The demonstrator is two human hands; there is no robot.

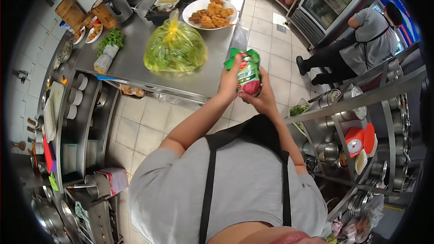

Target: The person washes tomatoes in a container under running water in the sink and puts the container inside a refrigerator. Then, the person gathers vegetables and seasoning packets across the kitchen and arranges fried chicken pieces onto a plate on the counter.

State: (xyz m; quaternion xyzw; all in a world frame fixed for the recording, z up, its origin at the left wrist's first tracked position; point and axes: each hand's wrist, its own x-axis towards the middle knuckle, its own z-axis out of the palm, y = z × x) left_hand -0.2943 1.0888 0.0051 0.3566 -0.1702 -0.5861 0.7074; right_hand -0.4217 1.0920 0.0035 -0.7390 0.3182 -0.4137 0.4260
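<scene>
Steel counter [131,58] with bagged greens [175,49], plate [191,9]

Green printed pouch [247,76] of glossy flexible packaging, red patch at lower front: held roughly upright between left hand [230,80] and right hand [264,96]; top edge uneven, seal condition indeterminable.

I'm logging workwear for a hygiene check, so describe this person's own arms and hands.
Both the left hand and the right hand are bare, with no gloves. The forearms are uncovered too, below short, loose grey sleeves; no watch or bracelet shows. Black apron straps run over the grey top.
</scene>
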